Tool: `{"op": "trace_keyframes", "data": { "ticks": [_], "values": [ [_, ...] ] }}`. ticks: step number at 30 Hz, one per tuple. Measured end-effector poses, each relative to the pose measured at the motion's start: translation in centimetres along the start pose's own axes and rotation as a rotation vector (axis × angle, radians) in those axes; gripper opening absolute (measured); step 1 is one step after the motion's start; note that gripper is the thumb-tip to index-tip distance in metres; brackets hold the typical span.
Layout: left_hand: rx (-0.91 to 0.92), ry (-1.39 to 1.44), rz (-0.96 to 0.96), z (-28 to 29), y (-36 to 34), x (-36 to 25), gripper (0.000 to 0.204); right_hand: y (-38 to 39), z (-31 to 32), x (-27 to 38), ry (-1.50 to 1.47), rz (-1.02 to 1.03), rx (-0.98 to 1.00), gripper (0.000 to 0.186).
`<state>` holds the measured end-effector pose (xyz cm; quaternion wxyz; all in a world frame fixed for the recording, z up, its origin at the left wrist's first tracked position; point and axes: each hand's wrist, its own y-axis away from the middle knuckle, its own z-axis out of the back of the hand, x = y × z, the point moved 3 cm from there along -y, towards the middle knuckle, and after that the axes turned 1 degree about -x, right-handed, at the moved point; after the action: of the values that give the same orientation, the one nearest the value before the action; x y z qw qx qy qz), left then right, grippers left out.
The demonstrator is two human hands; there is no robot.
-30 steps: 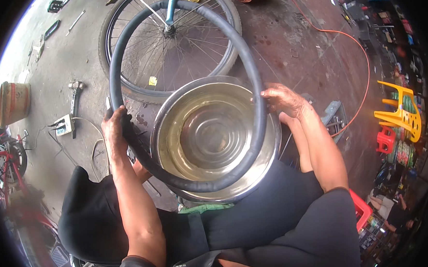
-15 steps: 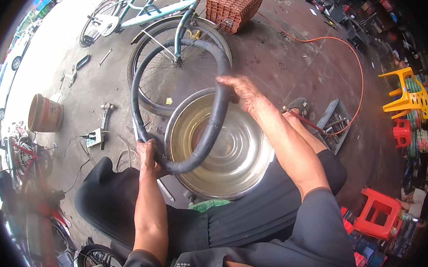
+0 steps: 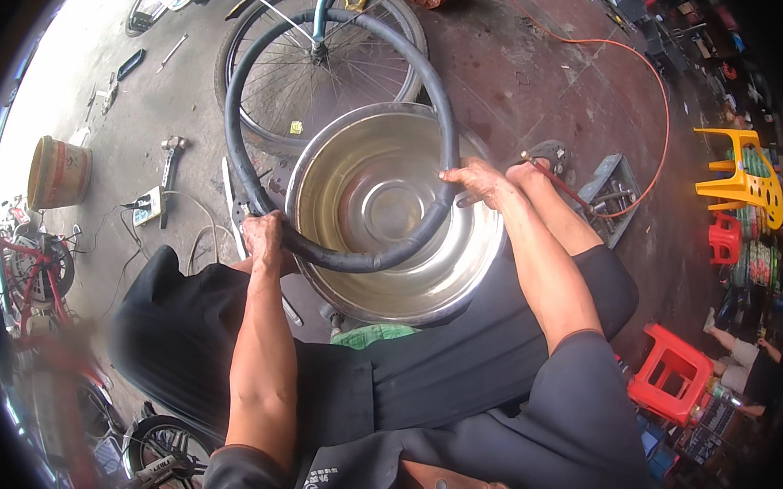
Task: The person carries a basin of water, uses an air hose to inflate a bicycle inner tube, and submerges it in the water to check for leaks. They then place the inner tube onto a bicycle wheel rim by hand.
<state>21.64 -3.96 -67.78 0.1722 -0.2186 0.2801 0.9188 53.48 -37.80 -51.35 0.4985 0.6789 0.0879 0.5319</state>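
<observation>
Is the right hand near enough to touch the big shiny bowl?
Probably yes: the right hand looks close to the rim of the shiny bowl, with nothing seen blocking it, though it holds the black tube.

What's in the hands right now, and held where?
A black inner tube: left hand on its lower left, right hand on its lower right.

Dark grey tube (image 3: 366, 261), silver basin (image 3: 403, 293), yellow stool (image 3: 746, 192)
</observation>
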Motion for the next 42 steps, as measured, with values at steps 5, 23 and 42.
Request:
{"op": "trace_keyframes", "data": {
  "ticks": [5, 23, 42],
  "values": [
    [0.014, 0.333, 0.079, 2.4, 2.4, -2.5, 0.044, 0.1, -1.4, -3.4, -0.333, 0.083, 0.25, 0.046],
    [0.034, -0.161, -0.885, 2.4, 15.4, -18.1, 0.041, -3.4, 1.2, -4.8, -0.263, 0.054, -0.683, 0.035],
    [0.311, -0.582, -0.828, -5.9, 11.7, -15.2, 0.036, -7.0, -3.9, -12.6, -0.349, 0.03, -0.433, 0.037]
  ]
}}
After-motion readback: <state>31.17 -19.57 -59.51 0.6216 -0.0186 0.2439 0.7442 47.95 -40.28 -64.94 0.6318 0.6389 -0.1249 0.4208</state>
